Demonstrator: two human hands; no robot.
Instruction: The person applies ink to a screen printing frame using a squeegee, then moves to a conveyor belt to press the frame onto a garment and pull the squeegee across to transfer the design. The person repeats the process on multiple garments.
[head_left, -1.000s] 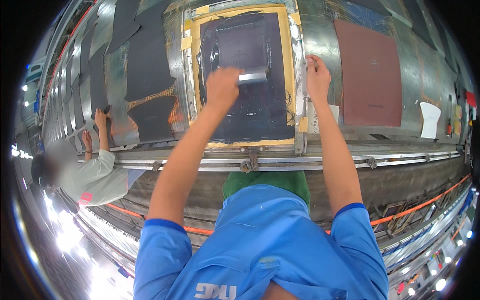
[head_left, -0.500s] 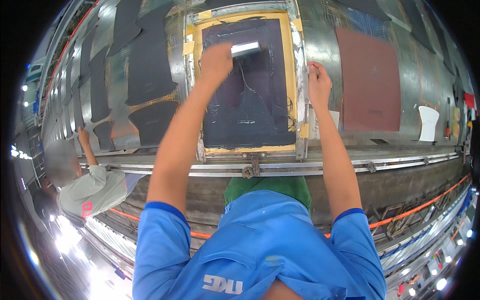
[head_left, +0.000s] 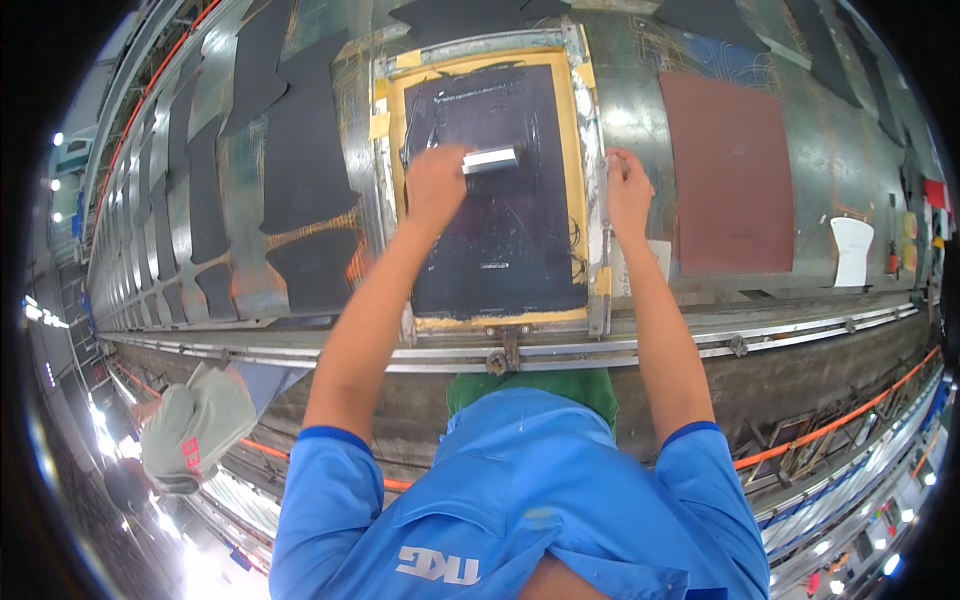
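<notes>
My left hand is closed round a squeegee with a bright metal bar. The squeegee rests across the dark mesh of a screen printing frame, just above its middle. Dark wet-looking ink covers the mesh, with thin streaks and a small pale smear. Yellow tape lines the inner border of the frame. At the frame's right side rail my right hand grips the edge with bent fingers, thumb and fingertips close together. My left hand hides the squeegee's near end.
Dark cut sheets cover the long metal table on the left. Right of the frame lie a reddish-brown sheet and a white cut-out piece. A metal rail runs along the near edge. A co-worker stands at the left.
My left hand has drawn the squeegee down the mesh toward me. My right hand stays at the frame's right rail. The co-worker's raised arm no longer shows over the table.
</notes>
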